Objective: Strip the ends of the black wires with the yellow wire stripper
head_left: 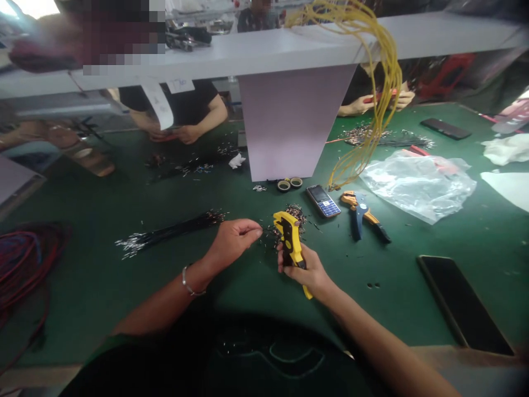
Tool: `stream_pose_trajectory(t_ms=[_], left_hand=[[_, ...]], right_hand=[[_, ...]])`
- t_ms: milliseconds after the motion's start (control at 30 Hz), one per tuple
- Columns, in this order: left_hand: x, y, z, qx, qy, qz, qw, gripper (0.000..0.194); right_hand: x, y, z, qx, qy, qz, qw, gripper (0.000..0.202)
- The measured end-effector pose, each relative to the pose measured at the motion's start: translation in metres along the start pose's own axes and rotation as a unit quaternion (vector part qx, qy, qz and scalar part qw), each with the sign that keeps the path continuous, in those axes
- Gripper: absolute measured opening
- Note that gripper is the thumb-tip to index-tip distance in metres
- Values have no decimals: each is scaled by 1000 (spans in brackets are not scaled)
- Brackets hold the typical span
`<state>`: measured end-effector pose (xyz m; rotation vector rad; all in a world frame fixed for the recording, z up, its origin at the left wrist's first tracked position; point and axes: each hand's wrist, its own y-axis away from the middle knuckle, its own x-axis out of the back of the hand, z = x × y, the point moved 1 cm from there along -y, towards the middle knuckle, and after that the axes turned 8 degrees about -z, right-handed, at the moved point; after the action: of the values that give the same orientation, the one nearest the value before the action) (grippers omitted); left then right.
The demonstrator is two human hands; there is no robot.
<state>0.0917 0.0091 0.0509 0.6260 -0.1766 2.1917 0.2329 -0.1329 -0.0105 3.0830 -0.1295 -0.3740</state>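
My right hand (308,270) is wrapped round the handles of a yellow and black wire stripper (290,237), its jaws up and facing left. My left hand (235,242) pinches a thin dark wire (264,229) between thumb and fingertips, just left of the jaws. Whether the wire's end touches the jaws is too small to tell. Behind the stripper lies a pile of short wire offcuts (295,212). To the left, a bundle of black wires (173,229) with pale ends rests on the green table (248,336).
Beyond my right hand lie a keypad phone (323,200), a blue and orange stripper (361,214), a clear plastic bag (419,182) and a smartphone (465,303). Yellow wires (384,94) hang from the shelf (215,58). Red cables (25,264) sit left. Co-workers' hands (177,132) work across the table.
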Motion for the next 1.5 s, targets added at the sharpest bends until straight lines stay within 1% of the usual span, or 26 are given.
stream_pose_trajectory(t_ms=[133, 300, 433, 600, 733, 900, 1033, 1267, 1500], left_hand=[[2, 0, 0, -24, -23, 11, 999, 16], [12, -2, 0, -52, -46, 24, 997, 14], [21, -2, 4, -88, -47, 7, 995, 12], [26, -1, 7, -102, -34, -11, 994, 12], [27, -1, 8, -97, -16, -18, 995, 11], [24, -1, 5, -59, 36, -37, 997, 10], [22, 0, 5, -40, 58, -51, 996, 11], [22, -1, 5, -52, 45, -50, 996, 11], [24, -2, 4, -61, 46, -68, 995, 10]], right_hand=[[2, 0, 1, -13, -49, -28, 998, 41], [9, 1, 0, -25, -106, -99, 989, 47], [9, 4, -1, -29, -126, -147, 981, 49], [6, 6, -4, -26, -139, -182, 973, 49], [4, 7, -7, -25, -156, -189, 969, 48], [3, 9, -9, -18, -155, -204, 967, 47], [2, 9, -10, -17, -148, -197, 969, 47], [0, 10, -11, -26, -143, -197, 970, 46], [-1, 13, -8, -28, -157, -186, 970, 43]])
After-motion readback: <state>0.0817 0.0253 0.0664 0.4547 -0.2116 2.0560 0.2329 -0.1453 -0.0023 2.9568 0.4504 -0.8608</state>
